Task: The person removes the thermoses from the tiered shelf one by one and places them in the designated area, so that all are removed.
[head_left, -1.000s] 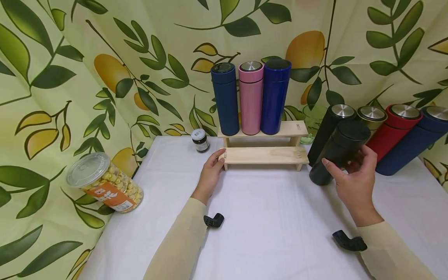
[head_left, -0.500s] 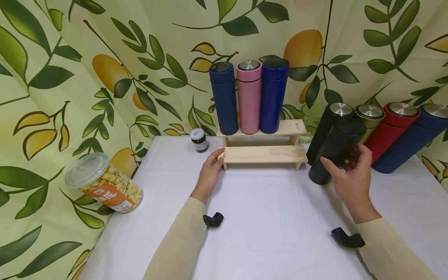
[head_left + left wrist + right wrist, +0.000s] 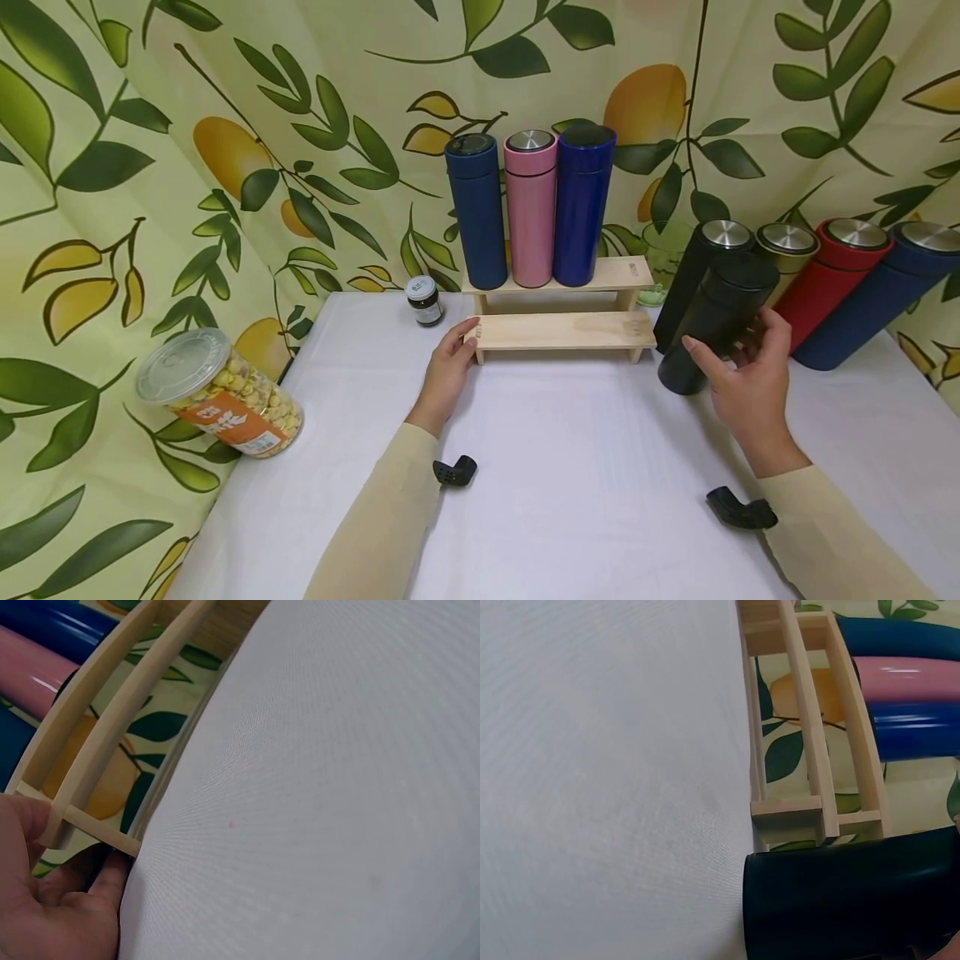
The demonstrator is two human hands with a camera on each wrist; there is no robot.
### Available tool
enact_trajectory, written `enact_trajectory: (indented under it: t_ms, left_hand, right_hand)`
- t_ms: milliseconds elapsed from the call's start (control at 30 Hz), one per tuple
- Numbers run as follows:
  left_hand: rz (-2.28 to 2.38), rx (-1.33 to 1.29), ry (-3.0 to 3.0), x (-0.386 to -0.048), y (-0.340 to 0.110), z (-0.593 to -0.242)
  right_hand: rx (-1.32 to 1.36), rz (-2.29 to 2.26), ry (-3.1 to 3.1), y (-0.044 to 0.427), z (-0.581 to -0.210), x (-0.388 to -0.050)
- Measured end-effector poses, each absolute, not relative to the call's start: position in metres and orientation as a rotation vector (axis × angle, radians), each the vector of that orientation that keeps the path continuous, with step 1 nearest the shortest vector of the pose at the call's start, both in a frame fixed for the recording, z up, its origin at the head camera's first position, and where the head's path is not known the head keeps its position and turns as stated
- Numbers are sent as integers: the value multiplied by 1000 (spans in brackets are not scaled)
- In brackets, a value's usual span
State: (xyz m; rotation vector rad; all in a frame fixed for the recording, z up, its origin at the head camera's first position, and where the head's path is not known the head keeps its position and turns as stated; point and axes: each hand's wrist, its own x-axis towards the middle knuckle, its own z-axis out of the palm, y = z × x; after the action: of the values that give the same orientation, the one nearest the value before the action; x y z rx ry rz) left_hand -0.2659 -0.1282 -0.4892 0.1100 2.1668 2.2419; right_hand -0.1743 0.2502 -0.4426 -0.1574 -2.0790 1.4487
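My right hand point(image 3: 750, 392) grips a matte black thermos bottle point(image 3: 716, 325) from its right side, thumb in front. The bottle leans a little to the right in the head view; its dark base point(image 3: 840, 900) shows in the right wrist view. My left hand point(image 3: 448, 367) holds the left end of a two-step wooden stand point(image 3: 562, 332), thumb at the lower board's end; some fingers are hidden behind the leg. On the upper step stand a dark blue bottle point(image 3: 477, 217), a pink bottle point(image 3: 531, 217) and a glossy blue bottle point(image 3: 582, 208).
Behind the held bottle stand another black bottle point(image 3: 693, 258), a gold-topped one point(image 3: 786, 240), a red one point(image 3: 840, 275) and a blue one point(image 3: 885, 292). A green glass point(image 3: 663, 254) is partly hidden. A small jar point(image 3: 425, 302) and a snack tub point(image 3: 225, 396) stand left.
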Motion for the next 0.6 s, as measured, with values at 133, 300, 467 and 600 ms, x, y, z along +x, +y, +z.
enact_trajectory:
  t_ms: [133,300,467,600]
  left_hand:
    - [2246,113,2165,-267,-128,-490]
    - [2263,143,2147,-266,-128,-490]
    - [2260,142,2147,-266,-129,-490]
    - [2245,127,2161,-267,-129,-490]
  right_hand:
    - [-166,1454,-2087,250,-440,-172]
    - [-154,1423,-2072,252,-433,-170]
    - [-111,1390,-2008,258,-424,-167]
    - [-82,1387,-1955,261,-415,-164]
